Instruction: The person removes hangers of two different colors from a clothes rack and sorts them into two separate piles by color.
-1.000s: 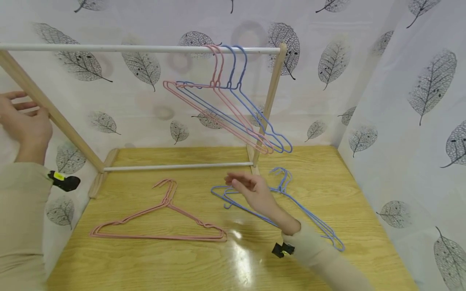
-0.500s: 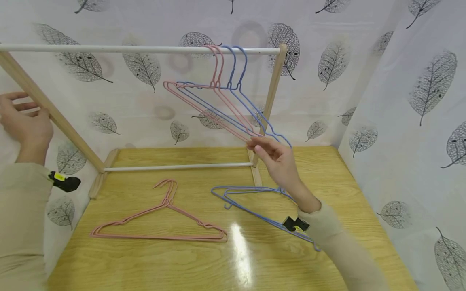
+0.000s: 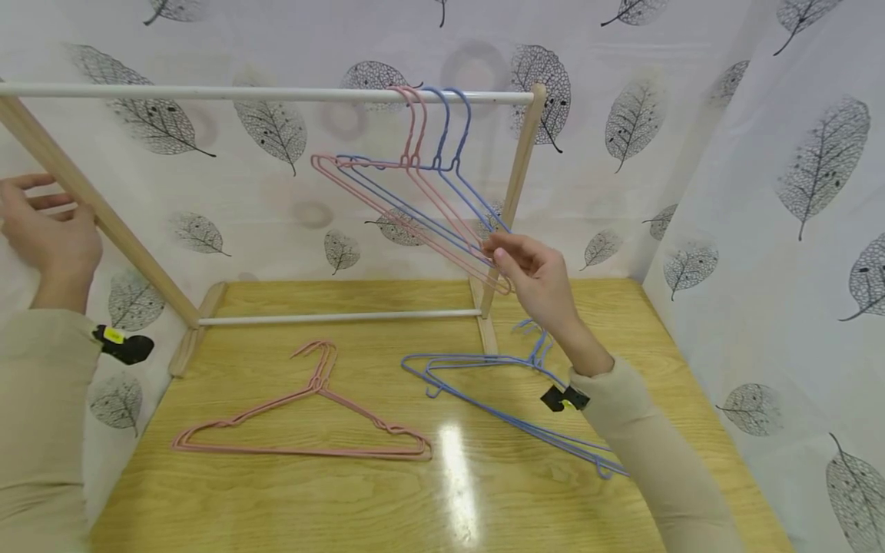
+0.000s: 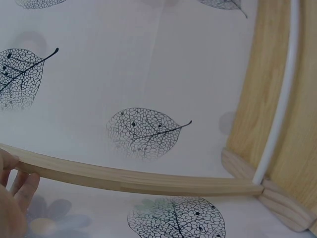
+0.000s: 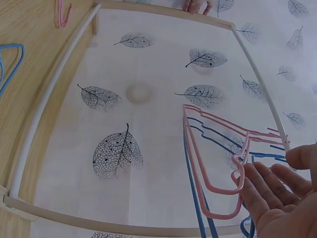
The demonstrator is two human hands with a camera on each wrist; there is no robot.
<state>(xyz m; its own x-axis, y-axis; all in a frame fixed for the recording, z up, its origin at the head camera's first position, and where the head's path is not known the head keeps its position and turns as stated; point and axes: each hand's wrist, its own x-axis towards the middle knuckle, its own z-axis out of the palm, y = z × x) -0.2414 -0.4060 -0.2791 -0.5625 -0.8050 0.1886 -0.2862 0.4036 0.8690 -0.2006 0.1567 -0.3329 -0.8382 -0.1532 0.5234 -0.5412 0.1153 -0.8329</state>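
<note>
In the head view my left hand (image 3: pixel 51 234) holds the rack's left wooden post (image 3: pixel 104 207), its fingertips at both edges of the post in the left wrist view. My right hand (image 3: pixel 542 280) is at the lower right ends of the hanging hangers. The right wrist view shows its fingers (image 5: pixel 267 186) extended, touching a pink hanger (image 5: pixel 218 191); the thumb stands apart. Two pink hangers (image 3: pixel 415 127) and two blue hangers (image 3: pixel 458 130) hang close together near the right end of the white top rail (image 3: pixel 228 93). The hand hides part of their ends.
Pink hangers (image 3: pixel 304 452) lie stacked on the wooden table (image 3: pixel 332 507) at left. Blue hangers (image 3: pixel 498 415) lie at right, partly behind the right forearm. A white lower bar (image 3: pixel 339 316) joins the rack's feet. Leaf-patterned curtains (image 3: pixel 754 230) enclose the back and sides.
My right hand has risen from above the blue hangers on the table to the hanging hangers' lower ends, shifting right. My left hand has stayed at the post.
</note>
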